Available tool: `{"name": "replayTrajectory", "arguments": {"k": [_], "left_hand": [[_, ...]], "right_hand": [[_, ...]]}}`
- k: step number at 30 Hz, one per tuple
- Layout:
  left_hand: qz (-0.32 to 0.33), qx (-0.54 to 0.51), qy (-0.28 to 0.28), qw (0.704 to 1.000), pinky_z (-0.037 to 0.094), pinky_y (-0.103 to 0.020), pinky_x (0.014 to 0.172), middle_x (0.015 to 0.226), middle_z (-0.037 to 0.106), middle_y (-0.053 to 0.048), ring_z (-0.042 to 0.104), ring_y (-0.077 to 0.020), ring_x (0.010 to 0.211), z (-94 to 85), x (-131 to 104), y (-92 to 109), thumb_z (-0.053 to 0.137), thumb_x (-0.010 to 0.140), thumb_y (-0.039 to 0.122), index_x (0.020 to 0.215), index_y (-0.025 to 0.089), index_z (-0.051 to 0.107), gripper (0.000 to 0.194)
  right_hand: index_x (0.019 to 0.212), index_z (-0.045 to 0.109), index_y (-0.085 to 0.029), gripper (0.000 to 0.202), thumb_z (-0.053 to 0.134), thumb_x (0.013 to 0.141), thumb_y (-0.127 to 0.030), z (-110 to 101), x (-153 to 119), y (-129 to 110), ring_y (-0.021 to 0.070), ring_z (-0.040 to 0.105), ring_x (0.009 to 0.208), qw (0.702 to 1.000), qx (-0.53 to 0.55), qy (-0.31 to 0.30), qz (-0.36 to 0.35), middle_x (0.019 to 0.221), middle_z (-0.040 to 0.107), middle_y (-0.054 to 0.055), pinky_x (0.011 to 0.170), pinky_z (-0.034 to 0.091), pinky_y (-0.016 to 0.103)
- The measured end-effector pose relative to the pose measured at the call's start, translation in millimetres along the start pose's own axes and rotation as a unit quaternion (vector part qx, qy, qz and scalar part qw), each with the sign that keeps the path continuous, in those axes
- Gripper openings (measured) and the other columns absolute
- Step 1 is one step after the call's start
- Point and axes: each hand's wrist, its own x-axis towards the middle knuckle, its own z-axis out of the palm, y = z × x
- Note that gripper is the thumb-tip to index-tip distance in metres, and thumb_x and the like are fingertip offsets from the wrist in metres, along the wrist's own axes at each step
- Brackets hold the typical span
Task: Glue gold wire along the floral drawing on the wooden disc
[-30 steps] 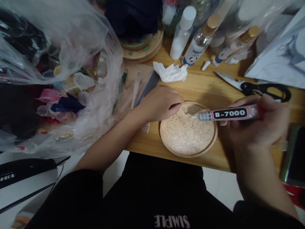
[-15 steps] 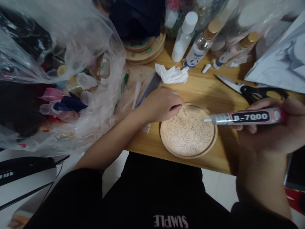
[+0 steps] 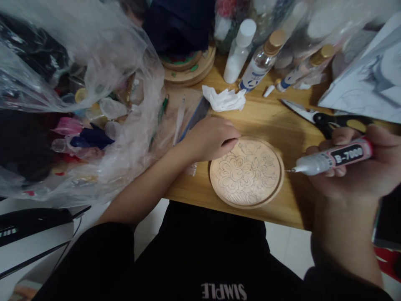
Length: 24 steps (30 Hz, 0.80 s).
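A round wooden disc (image 3: 247,192) with a raised rim lies on the desk, its face covered in pencilled flower outlines. Over its upper left edge rests my left hand (image 3: 216,136), closed, with the fingertips pinched at the rim; part of the grip is hidden. To the right of the disc, my right hand (image 3: 360,167) is wrapped around a glue tube (image 3: 347,156) marked B-7000. The tube tilts, its thin metal nozzle pointing left and down, a little apart from the disc's right rim.
Black-handled scissors (image 3: 313,117), a crumpled tissue (image 3: 224,98) and bottles (image 3: 261,62) stand or lie beyond the disc. On the left, a large clear plastic bag (image 3: 125,138) spills small containers beside a pen (image 3: 180,119). The desk's front edge (image 3: 188,200) runs close to my lap.
My right hand has drawn the glue tube back to the right, off the disc, and tilted its nozzle downward. My left hand stays at the disc's edge.
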Motion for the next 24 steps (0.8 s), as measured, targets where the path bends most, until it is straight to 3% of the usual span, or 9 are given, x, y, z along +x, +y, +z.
{"name": "replayTrajectory", "arguments": {"k": [5, 10, 17, 24], "left_hand": [[0.002, 0.009, 0.001, 1.0, 0.04, -0.026, 0.065, 0.077, 0.07, -0.002, 0.063, -0.0144, 0.075, 0.4, 0, 0, 0.052, 0.093, 0.021, 0.084, 0.017, 0.074, 0.023], [0.0, 0.004, 0.0, 1.0, 0.042, -0.027, 0.066, 0.08, 0.072, -0.003, 0.065, -0.0149, 0.078, 0.5, 0, 0, 0.051, 0.093, 0.022, 0.084, 0.018, 0.074, 0.025], [-0.005, -0.001, -0.005, 1.0, 0.043, -0.028, 0.068, 0.083, 0.073, -0.004, 0.066, -0.0158, 0.08, 0.3, 0, 0, 0.05, 0.094, 0.021, 0.087, 0.018, 0.074, 0.025], [-0.014, -0.008, -0.016, 1.0, 0.043, -0.028, 0.069, 0.085, 0.073, -0.004, 0.066, -0.0159, 0.082, -0.6, 1, 0, 0.051, 0.093, 0.02, 0.088, 0.017, 0.074, 0.023]], "right_hand": [[0.052, 0.067, -0.024, 0.032, 0.07, 0.062, -0.054, 5, 2, 6, 0.0123, 0.027, 0.022, 1.0, 0.004, 0.014, -0.009, 0.024, 0.031, -0.004, 0.029, 0.02, 0.026], [0.053, 0.068, -0.023, 0.036, 0.058, 0.068, -0.054, 21, 4, 23, 0.0139, 0.033, 0.028, 0.997, 0.014, 0.072, -0.032, 0.027, 0.034, -0.002, 0.035, 0.026, 0.029], [0.051, 0.064, -0.021, 0.038, 0.056, 0.071, -0.052, 30, 1, 31, 0.0113, 0.032, 0.029, 0.989, -0.005, 0.132, -0.064, 0.031, 0.038, -0.003, 0.039, 0.036, 0.031], [0.05, 0.063, -0.02, 0.033, 0.057, 0.067, -0.047, 31, 0, 29, 0.0107, 0.031, 0.028, 0.987, -0.02, 0.15, -0.057, 0.034, 0.043, -0.001, 0.031, 0.023, 0.027]]}}
